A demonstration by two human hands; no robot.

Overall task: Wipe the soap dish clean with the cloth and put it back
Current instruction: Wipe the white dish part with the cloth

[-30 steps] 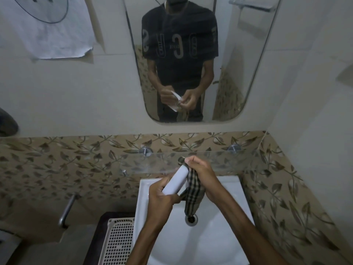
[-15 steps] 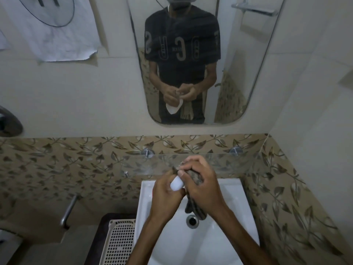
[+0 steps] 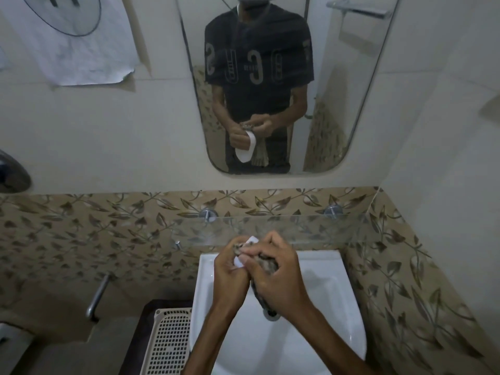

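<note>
Both hands are together above the white sink [image 3: 332, 299]. My left hand [image 3: 230, 277] grips the white soap dish [image 3: 239, 260], of which only small white patches show between the fingers. My right hand [image 3: 276, 274] holds the checked cloth [image 3: 266, 263] bunched against the dish, and the cloth's tail [image 3: 266, 307] hangs down below the hand toward the drain. The mirror [image 3: 338, 109] shows the dish hanging from one hand with the cloth beside it.
A glass shelf [image 3: 311, 228] on two metal pegs runs along the leaf-patterned wall just behind my hands. A beige perforated basket [image 3: 170, 345] stands left of the sink. A metal handle [image 3: 97, 296] sticks out at the lower left.
My hands have closed together over the dish. The dish, held slanted and mostly visible a second ago, is now almost covered, and the cloth is bunched against it.
</note>
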